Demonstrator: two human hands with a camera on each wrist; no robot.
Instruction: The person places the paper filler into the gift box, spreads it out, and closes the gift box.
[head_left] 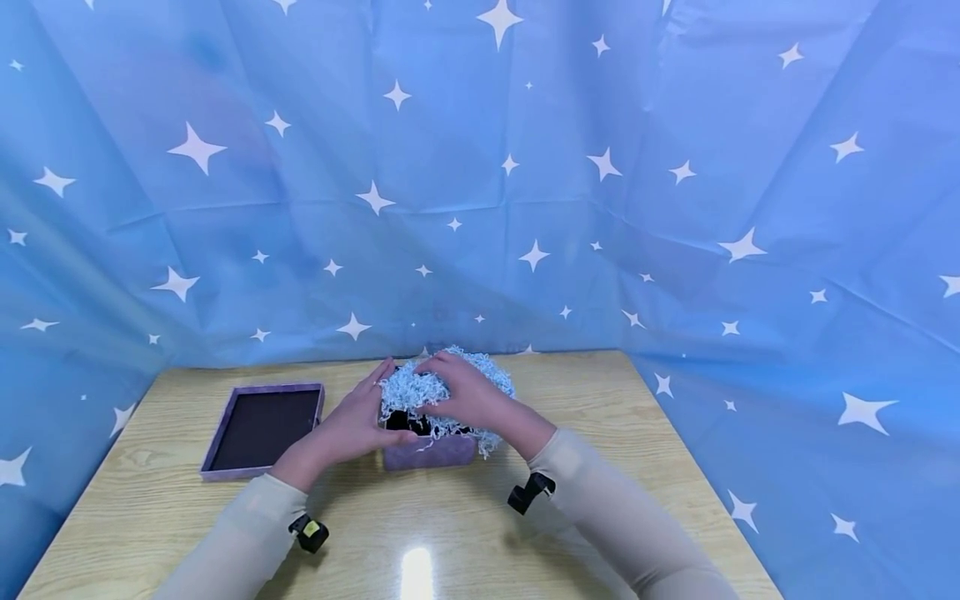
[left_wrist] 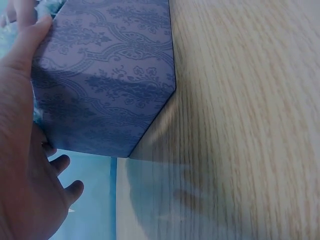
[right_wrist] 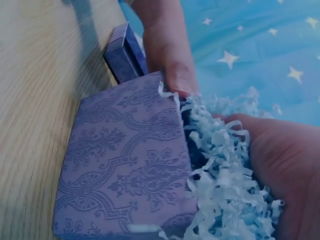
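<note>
A purple patterned box (head_left: 429, 454) stands on the table with a heap of light-blue shredded paper (head_left: 411, 390) in and over its open top. My left hand (head_left: 351, 427) holds the box's left end, its thumb on the front rim and its fingers along the far left side. In the left wrist view the box's damask-patterned side (left_wrist: 105, 75) fills the top. My right hand (head_left: 474, 398) grips the shredded paper from above, thumb and fingers spread around a clump. Strands (right_wrist: 222, 175) spill over the box's right side in the right wrist view. The dark inside shows in part.
Left of the box, a shallow purple-edged lid (head_left: 262, 429) lies with its dark inside up. The wooden table (head_left: 592, 392) runs back to a blue star-printed cloth (head_left: 465, 167) that hangs behind and along both sides.
</note>
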